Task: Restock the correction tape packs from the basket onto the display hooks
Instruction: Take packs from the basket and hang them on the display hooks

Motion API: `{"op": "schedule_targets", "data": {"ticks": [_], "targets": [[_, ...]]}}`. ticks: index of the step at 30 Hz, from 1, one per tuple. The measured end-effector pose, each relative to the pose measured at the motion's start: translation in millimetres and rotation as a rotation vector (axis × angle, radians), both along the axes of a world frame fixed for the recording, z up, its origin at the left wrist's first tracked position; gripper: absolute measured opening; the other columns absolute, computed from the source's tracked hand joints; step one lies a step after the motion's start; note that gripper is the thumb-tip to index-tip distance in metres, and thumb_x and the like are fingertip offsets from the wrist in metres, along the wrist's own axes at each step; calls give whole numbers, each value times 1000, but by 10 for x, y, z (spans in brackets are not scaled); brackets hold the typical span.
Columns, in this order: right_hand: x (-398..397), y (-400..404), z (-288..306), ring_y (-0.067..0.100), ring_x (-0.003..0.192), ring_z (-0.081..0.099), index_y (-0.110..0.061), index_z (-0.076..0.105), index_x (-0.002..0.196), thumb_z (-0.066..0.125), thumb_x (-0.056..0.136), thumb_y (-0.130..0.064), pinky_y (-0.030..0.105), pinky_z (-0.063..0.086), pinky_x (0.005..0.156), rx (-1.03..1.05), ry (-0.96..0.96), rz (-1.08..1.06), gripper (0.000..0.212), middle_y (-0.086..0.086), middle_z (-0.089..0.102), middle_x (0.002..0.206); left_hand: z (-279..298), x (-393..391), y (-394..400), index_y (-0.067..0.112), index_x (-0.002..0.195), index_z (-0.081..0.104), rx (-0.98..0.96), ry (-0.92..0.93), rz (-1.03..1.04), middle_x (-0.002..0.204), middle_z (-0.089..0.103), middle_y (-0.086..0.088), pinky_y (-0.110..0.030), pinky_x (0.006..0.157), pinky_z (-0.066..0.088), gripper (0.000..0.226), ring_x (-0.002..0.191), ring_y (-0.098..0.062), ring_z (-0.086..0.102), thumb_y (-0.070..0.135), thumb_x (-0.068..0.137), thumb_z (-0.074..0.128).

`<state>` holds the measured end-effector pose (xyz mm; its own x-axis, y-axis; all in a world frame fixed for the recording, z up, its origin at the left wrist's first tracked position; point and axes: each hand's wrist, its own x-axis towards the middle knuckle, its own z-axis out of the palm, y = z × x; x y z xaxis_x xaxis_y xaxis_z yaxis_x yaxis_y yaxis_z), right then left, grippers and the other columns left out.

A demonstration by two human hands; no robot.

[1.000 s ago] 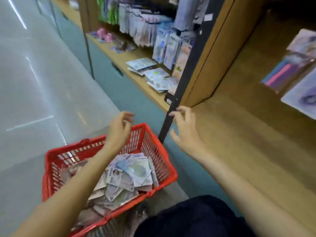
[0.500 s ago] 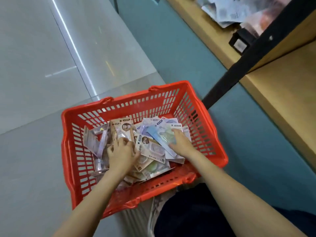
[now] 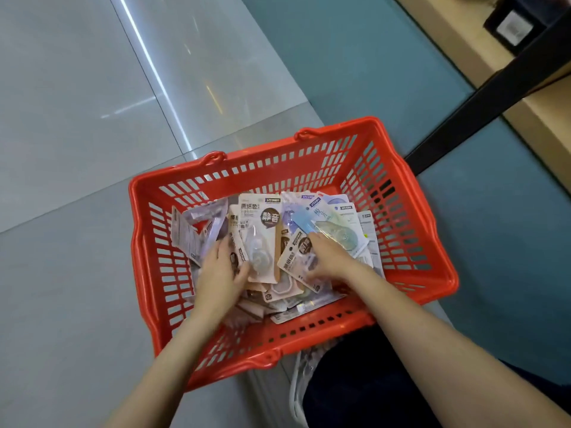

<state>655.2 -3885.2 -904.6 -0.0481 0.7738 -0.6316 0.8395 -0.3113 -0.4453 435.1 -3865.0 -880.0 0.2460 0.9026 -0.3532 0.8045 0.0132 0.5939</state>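
Observation:
A red basket [image 3: 411,211] stands on the floor, holding several carded correction tape packs. My left hand [image 3: 221,273] is inside it at the left, thumb over the lower edge of a beige correction tape pack [image 3: 261,233] and fingers behind it, so it grips that pack. My right hand [image 3: 329,257] lies on the pile at the right with its fingers stretched out. Its fingertips touch a blue pack [image 3: 309,219] and its thumb rests on a tilted beige pack [image 3: 293,257]. No display hooks are in view.
A wooden shelf ledge [image 3: 463,47] with a black upright post [image 3: 482,97] runs along the upper right above a teal base panel [image 3: 355,57]. Grey floor tiles [image 3: 77,118] stretch to the left. My dark-clothed knee [image 3: 370,381] is just below the basket.
My view dropped from the shelf to the basket. Both hands came down from in front of the shelf into the basket, and the left hand has taken hold of a beige pack.

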Motion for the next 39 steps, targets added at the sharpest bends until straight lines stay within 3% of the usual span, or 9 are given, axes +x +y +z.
{"op": "schedule_targets", "data": {"ticks": [3, 5, 15, 19, 22, 26, 30, 33, 39], "targets": [[18, -61, 9, 26, 106, 50, -15, 43, 103, 79, 67, -17, 29, 38, 78, 34, 44, -76, 51, 4, 49, 103, -80, 111, 273, 13, 139, 33, -264, 16, 21, 135, 49, -11, -47, 101, 42, 93, 122, -28, 48, 60, 67, 66], [35, -75, 30, 23, 102, 54, -17, 45, 102, 80, 65, -16, 32, 45, 83, 64, 183, -282, 51, -2, 54, 98, -83, 200, 340, 11, 142, 29, -281, 63, -11, 140, 44, -13, -46, 103, 40, 94, 125, -30, 45, 51, 68, 73], [554, 67, 699, 20, 98, 64, -16, 57, 108, 75, 73, -4, 37, 52, 89, 76, 770, -836, 42, 4, 68, 103, 156, 381, 242, 5, 144, 24, 189, 65, 62, 144, 37, -18, -44, 110, 28, 75, 133, -33, 34, 15, 82, 64], [836, -99, 943, 17, 97, 64, -19, 59, 106, 76, 64, -16, 33, 50, 84, 31, 881, -913, 46, -1, 71, 101, 350, 624, 183, 16, 149, 15, 323, 63, -258, 155, 18, -6, -46, 117, 13, 87, 144, -26, 11, 31, 81, 68], [917, -213, 1058, 15, 88, 64, -19, 61, 101, 72, 60, -19, 32, 49, 82, -3, 951, -915, 42, -2, 71, 93, 417, 964, 266, 27, 148, 15, 148, -18, -434, 155, 18, 5, -41, 116, 11, 91, 145, -22, 7, 39, 78, 71], [987, -298, 1196, 12, 78, 67, -17, 58, 101, 67, 68, -12, 28, 54, 68, 55, 1006, -947, 34, 1, 70, 91, 384, 1286, 333, 16, 114, 64, -51, -106, -461, 106, 70, -3, -33, 90, 47, 26, 104, -20, 63, 24, 90, 60], [1188, -355, 1447, 14, 80, 67, -15, 55, 102, 60, 83, 1, 27, 57, 71, 191, 1021, -1029, 25, 4, 67, 95, 540, 1399, 337, 13, 90, 68, -19, -272, -328, 72, 65, 7, -27, 73, 48, 14, 71, -16, 65, 15, 92, 55], [1342, -446, 1678, 17, 94, 64, -18, 54, 106, 68, 80, -4, 27, 55, 77, 266, 850, -954, 33, 3, 66, 104, 727, 1485, 388, 9, 95, 68, 72, -241, -395, 86, 67, 2, -16, 67, 42, 14, 75, -8, 59, 13, 92, 55], [1564, -794, 1973, 18, 78, 51, -13, 61, 86, 79, 71, -22, 30, 31, 64, 477, -105, -475, 25, 2, 64, 86, 499, 1651, 193, 11, 133, 44, -65, 47, -591, 134, 50, -11, -33, 96, 41, 51, 115, -27, 54, 21, 87, 63]]}}
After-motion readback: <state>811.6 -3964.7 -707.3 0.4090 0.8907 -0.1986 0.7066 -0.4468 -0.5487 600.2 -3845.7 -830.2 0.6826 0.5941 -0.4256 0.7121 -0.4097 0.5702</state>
